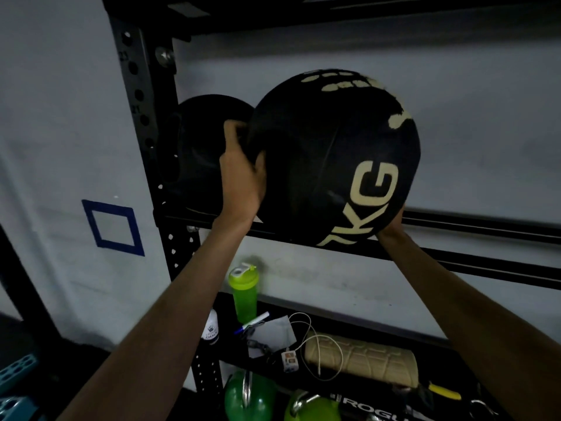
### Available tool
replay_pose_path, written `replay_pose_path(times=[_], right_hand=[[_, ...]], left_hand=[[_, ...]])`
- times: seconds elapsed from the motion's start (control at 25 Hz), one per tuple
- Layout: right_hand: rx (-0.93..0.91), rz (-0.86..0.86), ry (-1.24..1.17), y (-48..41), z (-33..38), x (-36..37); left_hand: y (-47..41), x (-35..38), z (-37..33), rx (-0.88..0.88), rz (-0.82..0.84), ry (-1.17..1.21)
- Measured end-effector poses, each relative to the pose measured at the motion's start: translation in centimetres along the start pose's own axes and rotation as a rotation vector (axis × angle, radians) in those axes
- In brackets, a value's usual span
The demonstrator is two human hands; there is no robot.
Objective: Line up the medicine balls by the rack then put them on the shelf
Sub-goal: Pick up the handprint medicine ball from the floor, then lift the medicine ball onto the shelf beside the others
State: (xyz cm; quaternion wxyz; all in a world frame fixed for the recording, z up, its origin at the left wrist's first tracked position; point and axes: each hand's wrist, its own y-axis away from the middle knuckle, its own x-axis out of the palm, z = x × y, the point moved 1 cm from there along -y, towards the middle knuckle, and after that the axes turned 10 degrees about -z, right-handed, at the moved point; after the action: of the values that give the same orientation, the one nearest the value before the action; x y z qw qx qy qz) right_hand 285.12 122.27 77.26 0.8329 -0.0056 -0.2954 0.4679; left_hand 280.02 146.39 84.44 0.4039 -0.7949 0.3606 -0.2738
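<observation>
My left hand grips the medicine ball by its left side. My right hand bears it from below; I cannot tell its finger position. A second ball sits on the shelf.

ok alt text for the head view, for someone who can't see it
A person's left hand and right hand hold a large black medicine ball marked KG at the shelf rails, left on its side, right underneath. A second black ball sits on the shelf to its left; a green bottle stands below.
</observation>
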Motion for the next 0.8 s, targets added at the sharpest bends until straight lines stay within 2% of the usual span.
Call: replay_pose_path(times=[0.08,0.2,0.28,0.4,0.52,0.64,0.8], right_hand=[[-0.035,0.031,0.099,-0.6,1.1,0.0],[0.101,0.124,0.254,-2.1,1.3,-0.4],[0.095,0.137,0.431,-2.7,1.3,-1.4],[0.192,0.048,0.326,-2.6,2.8,-2.7],[0.259,0.098,0.155,-2.5,3.9,-2.6],[0.213,0.093,0.208,-1.7,4.2,-1.9],[0.248,0.079,0.224,0.7,6.0,-1.8]], left_hand=[[-0.6,0.9,-1.0,0.021,0.039,-0.042],[-2.0,2.8,-1.6,0.020,0.105,-0.169],[-2.8,4.8,-1.9,-0.045,0.137,-0.256],[-3.2,7.8,-2.3,-0.146,0.172,-0.360],[-3.2,8.6,-1.5,-0.195,0.138,-0.328],[-3.3,8.2,-1.1,-0.212,0.149,-0.255],[-1.8,7.6,-1.2,-0.197,0.165,-0.157]])
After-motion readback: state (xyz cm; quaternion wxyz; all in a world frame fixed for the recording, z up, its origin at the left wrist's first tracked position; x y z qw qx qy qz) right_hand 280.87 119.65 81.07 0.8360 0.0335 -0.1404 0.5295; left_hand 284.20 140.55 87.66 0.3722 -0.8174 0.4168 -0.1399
